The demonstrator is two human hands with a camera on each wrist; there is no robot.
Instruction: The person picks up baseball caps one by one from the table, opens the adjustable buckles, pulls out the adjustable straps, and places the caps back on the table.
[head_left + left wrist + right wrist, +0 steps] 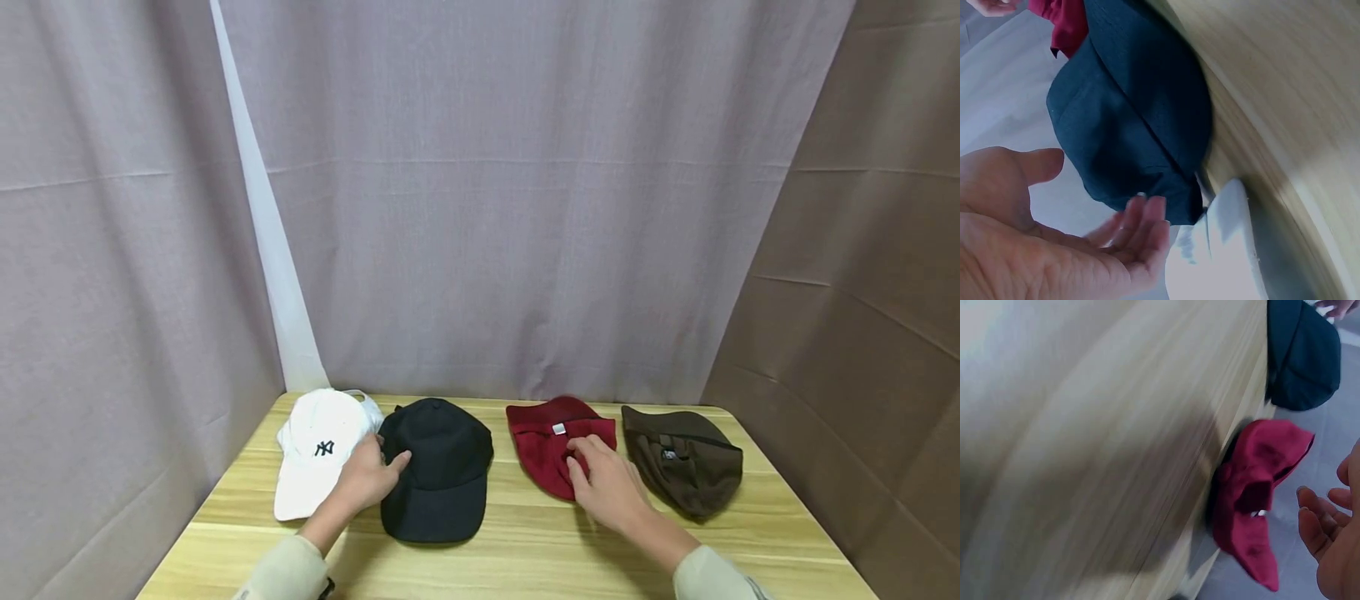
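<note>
A black cap (435,450) lies crown up, its brim toward the front of the table. At its left edge is my left hand (367,473), thumb spread from the fingers; in the left wrist view the fingertips (1147,215) are right at the cap's side. My right hand (609,485) is above a red hat (534,442), which lies collapsed with a small white tag showing. Seen from the right wrist, a gap separates the loosely bent fingers (1317,515) from the red fabric (1257,487).
A white cap (311,446) with a dark NY logo lies left of the black cap, partly behind the left hand. To the far right is a dark brown hat (693,467), folded flat. The wooden table (495,575) backs onto grey curtains (525,250).
</note>
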